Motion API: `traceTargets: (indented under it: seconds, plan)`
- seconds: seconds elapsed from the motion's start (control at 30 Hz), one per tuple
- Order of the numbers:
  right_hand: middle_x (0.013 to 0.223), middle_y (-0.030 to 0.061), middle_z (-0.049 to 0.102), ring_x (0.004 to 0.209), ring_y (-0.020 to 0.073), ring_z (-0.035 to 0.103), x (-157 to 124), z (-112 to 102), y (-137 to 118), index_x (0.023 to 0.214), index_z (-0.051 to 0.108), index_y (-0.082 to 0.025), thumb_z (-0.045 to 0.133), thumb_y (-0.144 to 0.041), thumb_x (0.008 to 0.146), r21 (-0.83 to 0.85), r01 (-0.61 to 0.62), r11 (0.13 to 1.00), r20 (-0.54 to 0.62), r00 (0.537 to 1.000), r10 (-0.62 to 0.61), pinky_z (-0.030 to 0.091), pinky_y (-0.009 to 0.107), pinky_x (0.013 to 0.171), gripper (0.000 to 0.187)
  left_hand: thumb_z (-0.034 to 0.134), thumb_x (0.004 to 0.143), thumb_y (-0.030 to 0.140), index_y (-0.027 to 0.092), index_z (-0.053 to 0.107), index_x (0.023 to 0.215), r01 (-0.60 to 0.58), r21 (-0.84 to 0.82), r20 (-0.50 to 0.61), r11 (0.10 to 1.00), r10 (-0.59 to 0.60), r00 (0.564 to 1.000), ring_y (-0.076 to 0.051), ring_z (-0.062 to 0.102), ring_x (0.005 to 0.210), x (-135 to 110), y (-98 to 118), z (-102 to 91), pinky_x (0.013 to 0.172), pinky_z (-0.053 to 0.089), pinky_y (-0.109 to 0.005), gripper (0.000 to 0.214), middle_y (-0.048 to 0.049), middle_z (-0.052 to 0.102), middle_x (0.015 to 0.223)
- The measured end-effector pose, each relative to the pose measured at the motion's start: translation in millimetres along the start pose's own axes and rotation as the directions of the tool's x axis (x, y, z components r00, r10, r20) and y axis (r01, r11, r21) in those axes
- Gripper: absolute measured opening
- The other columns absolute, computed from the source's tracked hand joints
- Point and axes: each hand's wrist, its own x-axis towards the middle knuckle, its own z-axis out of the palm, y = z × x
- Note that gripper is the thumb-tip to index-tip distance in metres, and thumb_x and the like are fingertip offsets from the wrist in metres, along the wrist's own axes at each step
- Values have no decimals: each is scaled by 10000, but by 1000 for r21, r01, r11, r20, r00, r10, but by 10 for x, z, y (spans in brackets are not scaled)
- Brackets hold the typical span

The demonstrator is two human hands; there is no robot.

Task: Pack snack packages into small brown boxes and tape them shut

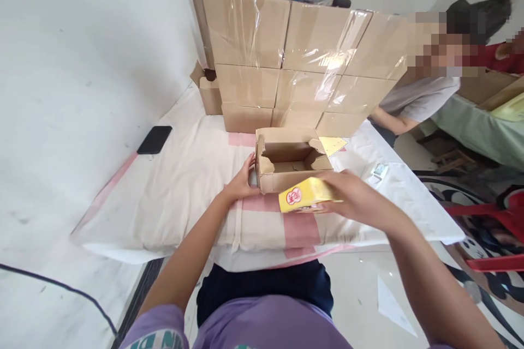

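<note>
With twelve pointing away from us, we take the open box (pixel 271 182) as the centre of the clock; it sits mouth up on the cloth-covered surface (pixel 180 191), close in front of us, probably so that both hands reach it easily and its opening faces up; the yellow pack (pixel 297 197) is between five and six o'clock, raised in front of the box's near wall, and we cannot tell whether the two touch; the tall cardboard panel (pixel 245 30) stands upright at twelve, perhaps as a screen; a black slab (pixel 154 140) lies well apart at nine, a yellow sheet (pixel 333 145) just beside the box between two and three, and a small white device (pixel 380 169) near three; the left hand (pixel 240 181) is at about eight, its grip partly open, fingers along the box's left end and thumb toward the near corner, which we read as steadying rather than clamping; the right hand (pixel 345 194) comes in from four, its grip closed on the pack's right end, thumb and fingers on opposite faces, leaving the printed left end free; the left forearm runs up from seven, fairly straight, while the right forearm slants in from five, its wrist bent toward the box and its palm turned inward.
</note>
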Motion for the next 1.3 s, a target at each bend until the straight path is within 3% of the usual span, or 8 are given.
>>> traceTargets:
  seconds: [0.07, 0.17, 0.23, 0.33, 0.5, 0.73, 1.0, 1.3]
  plan:
    - [1193, 108, 702, 1051, 294, 671, -19, -278, -51, 1259, 601, -333, 689, -400, 894, 147, 56, 988, -304, 953, -8, 519, 436, 868, 381, 922, 637, 420, 322, -59, 1616, -8, 4, 9, 1000, 8, 1000, -378, 195, 1558, -15, -2, -3, 1240, 233, -627, 1390, -202, 165, 1677]
    - [1285, 132, 670, 1133, 297, 655, 194, -512, -107, 1301, 593, -339, 681, -433, 906, 160, 116, 980, -612, 791, 6, 528, 418, 831, 414, 923, 632, 434, 325, -61, 1616, -25, -1, 23, 1000, 25, 999, -384, 209, 1554, -19, -26, -13, 1235, 257, -621, 1396, -207, 157, 1677]
    - [1241, 137, 694, 1073, 311, 672, 497, -463, -114, 1285, 612, -280, 707, -397, 876, 61, 34, 998, -516, 857, 2, 525, 414, 788, 437, 930, 610, 447, 334, -58, 1615, -28, 1, 29, 1000, 28, 999, -399, 214, 1549, -13, -34, -16, 1230, 272, -623, 1414, -198, 154, 1680]
    - [1124, 119, 735, 976, 317, 689, 1022, -138, -88, 1200, 649, -203, 720, -336, 835, -186, -62, 981, -105, 994, 43, 502, 380, 751, 395, 935, 602, 440, 322, -38, 1618, -21, 5, 18, 1000, 21, 1000, -413, 215, 1544, -10, -12, -11, 1233, 259, -627, 1412, -199, 156, 1677]
    - [1068, 134, 742, 927, 309, 698, 1543, 357, -17, 1057, 656, -166, 706, -326, 849, -337, -3, 941, 227, 970, 85, 441, 328, 647, 267, 939, 611, 419, 335, -38, 1617, 1, -7, 26, 1000, -1, 1000, -408, 269, 1525, -23, 32, -13, 1231, 272, -619, 1404, -191, 197, 1663]
    - [1077, 76, 743, 935, 259, 699, 1517, 339, 74, 1025, 650, -206, 682, -282, 853, -183, 79, 980, 244, 969, -32, 427, 297, 658, 191, 948, 602, 416, 369, -11, 1616, 29, 17, 46, 999, -30, 999, -416, 256, 1530, -23, 103, -40, 1238, 291, -598, 1397, -146, 145, 1696]
    - [1071, 115, 732, 939, 287, 696, 1503, 441, 13, 1040, 632, -182, 637, -228, 896, -316, 48, 948, 113, 993, -13, 400, 325, 639, 152, 945, 606, 434, 371, -41, 1619, 100, 11, 45, 995, -101, 994, -414, 201, 1551, -28, 134, -89, 1245, 301, -568, 1415, -113, 91, 1721]
    - [1019, 132, 750, 884, 287, 709, 1691, 375, -78, 941, 645, -168, 642, -173, 860, -273, 18, 962, 222, 974, 44, 385, 316, 592, 81, 951, 579, 464, 315, -29, 1630, 144, -4, 43, 990, -144, 989, -438, 246, 1530, -18, 120, -120, 1237, 286, -610, 1445, -140, 168, 1705]
